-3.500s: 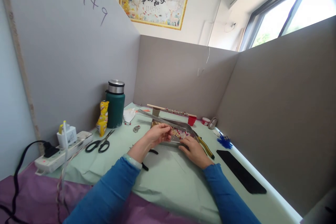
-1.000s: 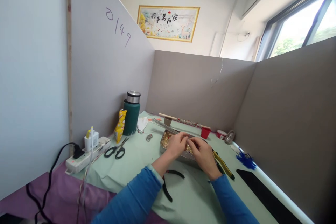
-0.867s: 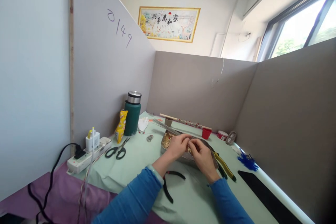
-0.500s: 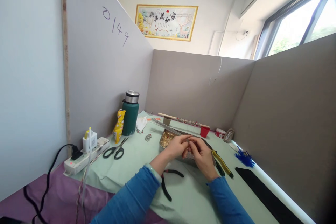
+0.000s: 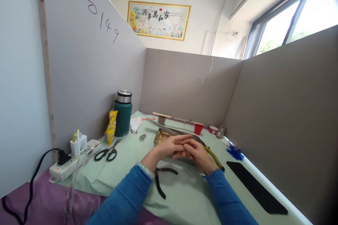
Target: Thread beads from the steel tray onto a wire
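My left hand (image 5: 170, 146) and my right hand (image 5: 197, 153) meet above the front of a metal tray (image 5: 155, 141) of small gold pieces. Both are closed, thumbs and fingertips pinched together, with some left fingers stretched out. Between them is what looks like a thin wire; faint lines of it show above and below the fingers, but the pinched part is mostly hidden. Behind my hands a bundle of straight silver wires (image 5: 158, 123) lies across the tray. Pliers with black and red handles (image 5: 160, 182) lie spread in front, and yellow-handled pliers (image 5: 215, 158) rest to the right.
Scissors (image 5: 108, 153), a power strip (image 5: 60, 170), a yellow packet (image 5: 111, 126) and a green flask (image 5: 123, 117) stand or lie at left. Behind are a beaded stick (image 5: 182, 120) and a red cup (image 5: 198, 129). A blue tassel (image 5: 235, 152) and black strip (image 5: 256, 184) lie right.
The whole view has shifted, so things appear further left. My hands stay together over the tray, and the left fingers are now stretched straighter over the right fingertips.
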